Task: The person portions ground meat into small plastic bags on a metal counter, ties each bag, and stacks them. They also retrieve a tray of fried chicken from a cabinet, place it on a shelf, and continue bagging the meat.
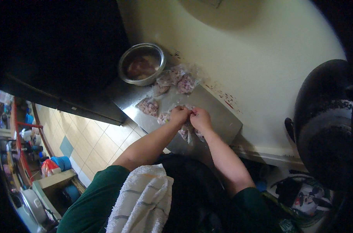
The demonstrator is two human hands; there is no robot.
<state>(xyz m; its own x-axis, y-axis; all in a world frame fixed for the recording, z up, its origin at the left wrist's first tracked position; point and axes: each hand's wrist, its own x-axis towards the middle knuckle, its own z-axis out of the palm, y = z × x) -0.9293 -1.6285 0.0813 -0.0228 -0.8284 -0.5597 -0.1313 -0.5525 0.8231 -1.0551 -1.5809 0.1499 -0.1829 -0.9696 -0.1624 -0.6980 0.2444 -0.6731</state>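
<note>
My left hand [180,114] and my right hand [200,118] are close together over a stainless steel table [220,116]. Their fingertips pinch something small between them, which looks like the top of a clear plastic bag; the fingers hide most of it. Bags of chopped pinkish pieces [184,133] lie beneath and around both hands. Another filled plastic bag [148,106] rests to the left, and several more filled bags [185,83] are bunched farther back by the wall. Behind them on the left stands a metal bowl [142,64] with reddish raw meat [141,68] in it.
A stained cream wall [252,81] runs along the table's far right side. A large dark pan [322,116] is at the right. The dark edge of a large object [89,112] borders the table's left, above a tiled floor [98,137]. A striped towel [141,198] hangs over my front.
</note>
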